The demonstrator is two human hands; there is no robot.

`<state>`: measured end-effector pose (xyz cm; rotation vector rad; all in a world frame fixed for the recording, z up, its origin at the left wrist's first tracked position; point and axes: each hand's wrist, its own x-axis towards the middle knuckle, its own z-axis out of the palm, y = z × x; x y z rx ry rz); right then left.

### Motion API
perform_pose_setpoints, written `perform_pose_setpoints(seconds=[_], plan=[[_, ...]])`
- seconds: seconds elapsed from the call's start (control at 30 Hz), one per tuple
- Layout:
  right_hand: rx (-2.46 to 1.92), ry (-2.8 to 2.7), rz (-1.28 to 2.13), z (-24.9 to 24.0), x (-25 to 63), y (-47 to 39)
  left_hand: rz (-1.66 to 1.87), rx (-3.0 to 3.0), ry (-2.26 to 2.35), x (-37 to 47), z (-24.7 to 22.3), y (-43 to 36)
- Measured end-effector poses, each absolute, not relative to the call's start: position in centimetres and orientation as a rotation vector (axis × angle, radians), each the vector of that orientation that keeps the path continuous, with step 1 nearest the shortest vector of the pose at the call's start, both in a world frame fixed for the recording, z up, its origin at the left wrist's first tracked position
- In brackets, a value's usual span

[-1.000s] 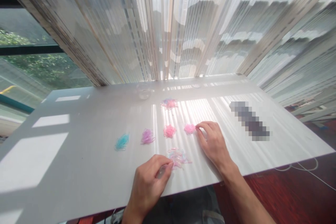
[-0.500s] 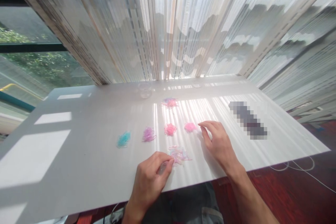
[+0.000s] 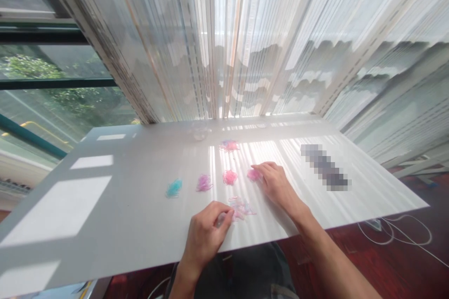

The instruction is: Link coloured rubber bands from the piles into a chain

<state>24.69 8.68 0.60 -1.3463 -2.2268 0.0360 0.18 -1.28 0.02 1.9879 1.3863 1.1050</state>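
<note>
My right hand (image 3: 275, 184) reaches over a light pink pile (image 3: 253, 174) of thin strands that look like small elastic bands. Its fingers are bent together at the pile, and whatever is between the tips is hidden. My left hand (image 3: 211, 225) rests on the table, thumb and forefinger pinched at the left edge of a mixed pastel pile (image 3: 241, 208); I cannot make out what they hold. A coral pink pile (image 3: 230, 177), a purple pile (image 3: 204, 182) and a teal pile (image 3: 174, 188) lie in a row leftward. Farther back is a multicoloured pile (image 3: 230, 145).
A clear round container (image 3: 200, 133) stands near the back edge of the white table (image 3: 140, 224). At the right lies a dark pixelated object (image 3: 326, 168). Blinds (image 3: 196, 46) hang along the far side. White cables (image 3: 403, 229) trail over the red floor.
My right hand has moved left, from beside the light pink pile to over it. My left hand stays pinched at the mixed pile. The camera view has shifted slightly.
</note>
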Motion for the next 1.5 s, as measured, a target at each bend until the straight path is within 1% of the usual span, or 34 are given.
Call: perform_pose_setpoints(seconds=[0.17,0.3,0.47,0.57,0.63,0.93,1.17,1.5], plan=[[-1.251,-2.165,-0.031,0.8,24.8,8.0,1.113,1.999,1.392,0.2,0.0,-1.2],[-1.226,-2.110,0.002,1.1,24.7,6.7,1.164,2.017,1.434,0.3,-0.1,-1.2],[-1.092,-2.004,0.202,0.9,23.0,4.0,1.291,2.063,1.489,0.2,-0.2,-0.9],[-1.010,-2.036,0.381,0.8,21.9,2.4,1.216,2.188,1.489,0.3,0.0,-0.8],[-0.996,-2.043,0.431,0.7,21.5,1.7,1.140,2.257,1.513,0.4,0.2,-0.8],[-1.015,-2.076,0.382,-0.1,21.3,1.3,1.081,2.352,1.545,0.5,0.0,-0.7],[-0.983,-2.006,0.479,-0.1,21.4,1.4,1.092,2.353,1.482,0.3,-0.1,-0.8],[-0.891,-2.045,0.513,0.2,21.5,1.4,1.119,2.350,1.411,0.3,0.2,-1.0]])
